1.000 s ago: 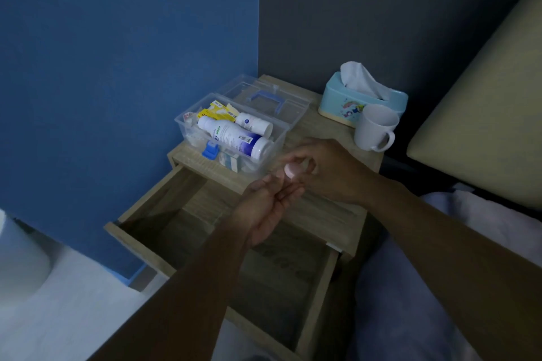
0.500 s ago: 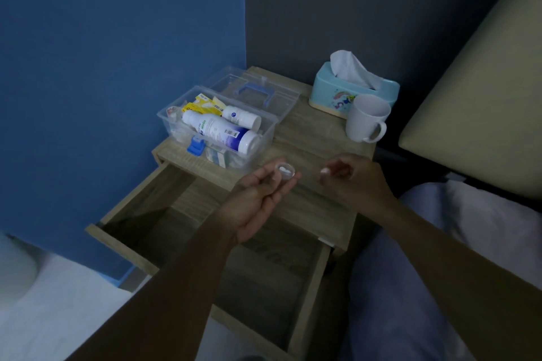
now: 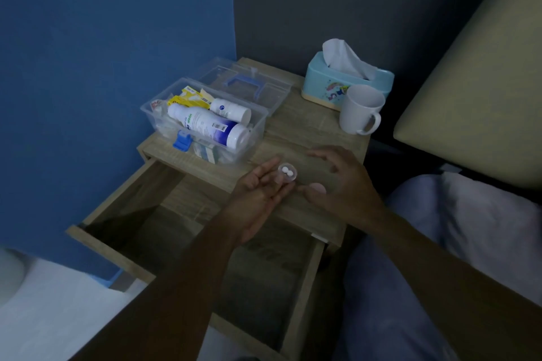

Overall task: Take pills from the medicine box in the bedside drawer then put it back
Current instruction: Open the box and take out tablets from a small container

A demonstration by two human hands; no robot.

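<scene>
Pills step is on: your left hand point(image 3: 258, 199) holds a small clear cap point(image 3: 288, 172) w/ two white pills point(image 3: 286, 171) on the fingertips, grip pinched around it. Right hand point(image 3: 337, 182) hovers just beside, grip open, empty. Medicine box point(image 3: 205, 123) sits open on the worktop point(image 3: 316, 126), lid off; drawer point(image 3: 205, 243) open below. Next, probably: take pills, re-lid box, return to drawer. Keep cap level.

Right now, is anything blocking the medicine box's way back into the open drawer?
Both hands do: the left hand, holding a small cap with pills, and the right hand hover between the medicine box and the drawer.
</scene>
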